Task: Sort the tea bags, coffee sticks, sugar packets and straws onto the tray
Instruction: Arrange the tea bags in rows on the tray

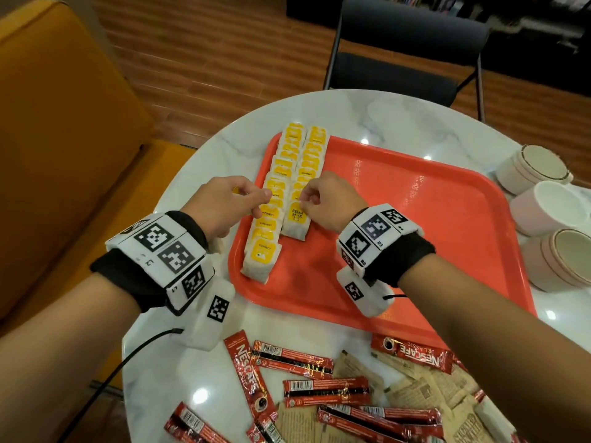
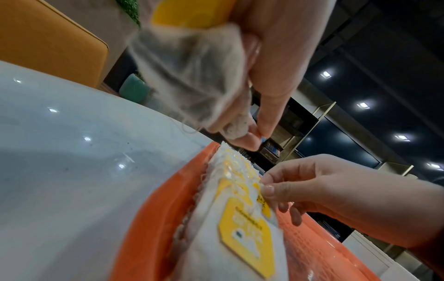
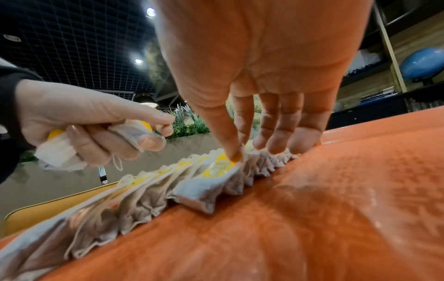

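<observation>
Left hand grips spare tea bags; right hand pinches "RELAX" tea bag on tray; rows run lengthwise; "NESCAFE CLASSIC" coffee sticks nearer than tray.

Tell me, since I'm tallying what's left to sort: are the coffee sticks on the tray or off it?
Off it. The coffee sticks lie scattered on the white table in front of the orange tray.
</observation>
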